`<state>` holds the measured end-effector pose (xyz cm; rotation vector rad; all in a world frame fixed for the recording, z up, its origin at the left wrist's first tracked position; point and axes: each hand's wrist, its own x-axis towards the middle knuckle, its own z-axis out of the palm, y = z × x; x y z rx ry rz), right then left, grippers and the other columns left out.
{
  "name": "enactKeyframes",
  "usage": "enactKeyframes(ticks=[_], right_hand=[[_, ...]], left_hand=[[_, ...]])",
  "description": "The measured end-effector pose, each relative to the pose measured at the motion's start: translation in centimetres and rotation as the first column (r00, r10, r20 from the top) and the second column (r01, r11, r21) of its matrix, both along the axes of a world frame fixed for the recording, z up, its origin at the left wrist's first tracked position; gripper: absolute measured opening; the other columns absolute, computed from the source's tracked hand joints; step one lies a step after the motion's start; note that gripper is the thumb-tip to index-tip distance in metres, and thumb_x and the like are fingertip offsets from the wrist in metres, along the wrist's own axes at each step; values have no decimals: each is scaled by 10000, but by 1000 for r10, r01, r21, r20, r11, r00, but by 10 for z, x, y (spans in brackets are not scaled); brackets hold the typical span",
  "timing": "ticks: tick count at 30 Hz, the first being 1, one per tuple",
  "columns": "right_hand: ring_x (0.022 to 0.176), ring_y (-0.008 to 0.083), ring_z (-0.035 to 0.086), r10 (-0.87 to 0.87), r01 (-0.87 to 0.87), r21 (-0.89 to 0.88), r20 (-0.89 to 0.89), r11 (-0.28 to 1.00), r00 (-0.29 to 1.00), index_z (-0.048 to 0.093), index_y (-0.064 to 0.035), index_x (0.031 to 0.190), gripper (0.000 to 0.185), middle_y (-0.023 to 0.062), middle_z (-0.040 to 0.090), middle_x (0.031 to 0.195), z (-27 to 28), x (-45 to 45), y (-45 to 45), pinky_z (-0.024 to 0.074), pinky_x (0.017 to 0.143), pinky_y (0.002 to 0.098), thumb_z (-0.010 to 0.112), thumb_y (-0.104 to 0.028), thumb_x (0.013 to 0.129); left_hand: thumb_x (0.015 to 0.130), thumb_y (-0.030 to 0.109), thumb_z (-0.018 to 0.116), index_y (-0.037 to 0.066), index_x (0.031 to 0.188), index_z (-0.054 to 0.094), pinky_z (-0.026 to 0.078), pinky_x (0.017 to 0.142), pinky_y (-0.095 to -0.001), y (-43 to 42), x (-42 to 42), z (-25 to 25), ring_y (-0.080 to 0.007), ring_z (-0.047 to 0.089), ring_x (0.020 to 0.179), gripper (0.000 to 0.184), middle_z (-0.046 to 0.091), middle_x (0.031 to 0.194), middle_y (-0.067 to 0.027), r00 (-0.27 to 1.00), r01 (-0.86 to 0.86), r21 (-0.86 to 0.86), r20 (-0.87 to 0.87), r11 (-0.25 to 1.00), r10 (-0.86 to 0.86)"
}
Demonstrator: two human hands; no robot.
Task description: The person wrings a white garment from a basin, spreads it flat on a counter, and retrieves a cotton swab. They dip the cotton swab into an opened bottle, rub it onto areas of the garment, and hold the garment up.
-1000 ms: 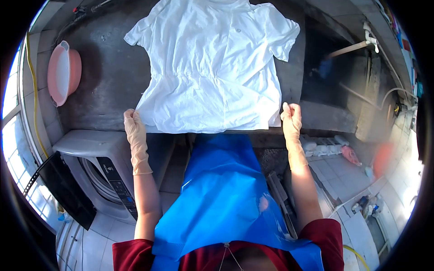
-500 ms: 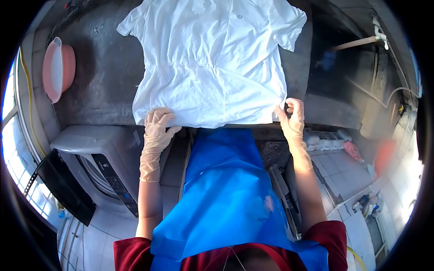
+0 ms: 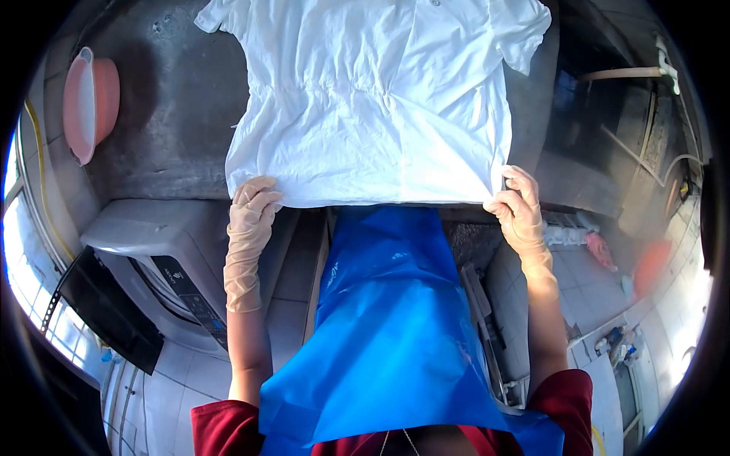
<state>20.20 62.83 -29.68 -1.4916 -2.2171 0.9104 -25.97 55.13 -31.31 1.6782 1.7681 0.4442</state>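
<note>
A white short-sleeved garment (image 3: 342, 114) lies spread on the dark counter, wrinkled and gathered at its waist, with its hem along the front edge. My left hand (image 3: 253, 209), in a thin pale glove, is closed on the hem's left corner. At the right corner, my right hand (image 3: 518, 205), gloved the same way, pinches the hem between thumb and fingers. The cloth is pulled fairly straight between both hands. The garment's top runs out of view.
A pink basin (image 3: 91, 106) leans at the counter's (image 3: 182, 163) far left. Below it stands a grey washing machine (image 3: 163, 235) with its dark door open. A dark sink (image 3: 593, 129) and a tap (image 3: 667, 68) are at the right. A blue apron (image 3: 388, 334) covers my front.
Both hands have gone from loosely open at the hem to gripping its corners. The right side of the hem has shifted right and looks tauter. The view has moved slightly.
</note>
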Motion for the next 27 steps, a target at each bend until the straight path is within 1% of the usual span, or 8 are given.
enactKeyframes(ticks=[1, 10, 14, 15, 16, 19, 22, 27], right_hand=[[1190, 278, 531, -3, 3, 3, -5, 1000, 1000, 632, -56, 802, 215, 101, 576, 1250, 4, 0, -1, 482, 912, 357, 825, -93, 716], [1212, 303, 528, 26, -36, 92, 108, 995, 994, 633, -40, 822, 245, 99, 576, 1261, 67, 0, 2, 494, 955, 332, 826, 6, 678], [1201, 328, 539, 91, -141, 177, 261, 974, 961, 614, -44, 839, 242, 104, 583, 1246, 96, 2, 7, 477, 971, 380, 827, -81, 731], [1182, 339, 551, 101, -169, 190, 324, 967, 941, 595, -49, 856, 257, 112, 587, 1229, 102, 3, 8, 476, 963, 396, 807, -173, 778], [1182, 339, 551, 107, -176, 187, 327, 966, 939, 595, -49, 856, 257, 112, 587, 1229, 107, 5, 8, 476, 963, 396, 807, -173, 778], [1134, 344, 572, 135, -253, 215, 448, 943, 884, 571, -51, 865, 304, 124, 576, 1205, 123, 12, 12, 490, 945, 419, 724, -314, 852], [1128, 349, 570, 77, -202, 231, 457, 952, 886, 566, -42, 859, 303, 126, 569, 1188, 135, 13, 10, 495, 937, 431, 715, -305, 861], [1116, 357, 572, 94, -267, 253, 539, 930, 837, 554, -30, 879, 250, 128, 560, 1167, 148, 16, 11, 497, 931, 440, 701, -232, 886]], left_hand=[[622, -62, 736, 51, 810, 685, 503, 899, -378, 1, 0, 0, -281, 611, 1043, 225, 662, 1056, -69, 1000, 13, 11, -28, 1000, -13], [670, -53, 749, 53, 833, 649, 505, 899, -392, -14, -5, -11, -318, 597, 1094, 219, 661, 1091, -89, 999, 20, 91, -46, 996, -16], [686, -50, 757, 70, 849, 647, 500, 915, -406, -19, 3, -13, -342, 595, 1102, 230, 658, 1107, -105, 999, 26, 188, -37, 982, -19], [688, -52, 761, 77, 857, 646, 498, 924, -413, -21, 4, -12, -347, 596, 1105, 242, 658, 1110, -111, 998, 33, 211, -53, 977, -22], [689, -54, 764, 85, 866, 645, 496, 932, -419, -23, 5, -11, -352, 597, 1108, 254, 659, 1113, -117, 997, 40, 234, -67, 971, -25], [677, -73, 770, 96, 917, 634, 494, 954, -425, -26, 13, -6, -343, 604, 1107, 323, 662, 1120, -110, 1000, -7, 268, -24, 963, 13], [667, -86, 779, 104, 967, 616, 495, 964, -422, -32, 17, -3, -337, 611, 1097, 391, 665, 1122, -102, 999, -36, 299, 33, 954, 27], [652, -96, 785, 109, 998, 604, 518, 941, -434, -34, 21, 2, -331, 615, 1083, 441, 665, 1109, -98, 998, -43, 335, 55, 941, 26]])
